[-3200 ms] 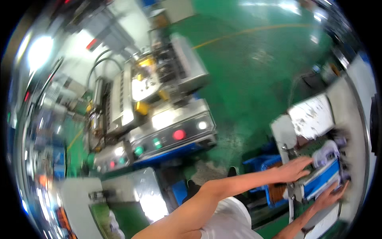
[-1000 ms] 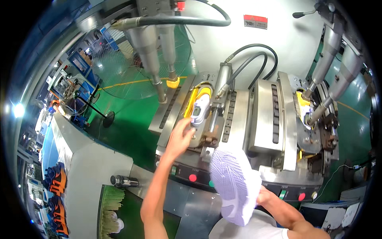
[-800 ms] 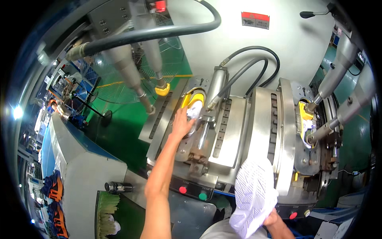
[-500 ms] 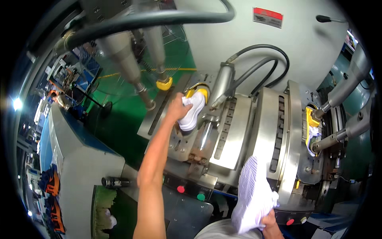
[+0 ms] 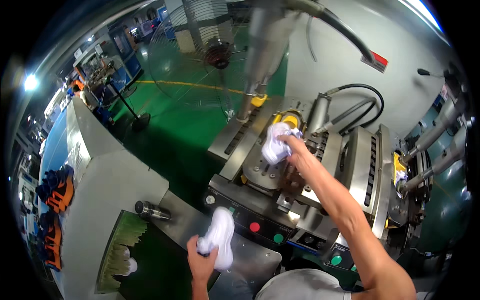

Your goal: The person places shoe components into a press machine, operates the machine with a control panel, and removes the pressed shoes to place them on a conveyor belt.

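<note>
Near the bottom of the view, my left hand (image 5: 202,259) is closed on a white shoe (image 5: 223,239), with its pale sole turned up. That shoe hangs over the grey metal ledge in front of the machine. Farther off, my right arm reaches across to the press station, where my right hand (image 5: 294,146) grips another white shoe (image 5: 274,145). This second shoe is tilted over the metal base plate (image 5: 260,175), just in front of a yellow pad (image 5: 290,121). Whether it touches the pad cannot be made out.
Metal press rods (image 5: 245,107) stand behind the left station. At right, a second station holds a white shoe (image 5: 400,176) under its rods. Red (image 5: 254,227) and green (image 5: 278,238) buttons line the front panel. A dark flask (image 5: 152,210) lies on the ledge; orange-and-blue shoes (image 5: 61,192) sit far left.
My left hand has drawn back from the station toward me with a shoe. My right hand has carried its shoe forward to that station. The view has shifted left.
</note>
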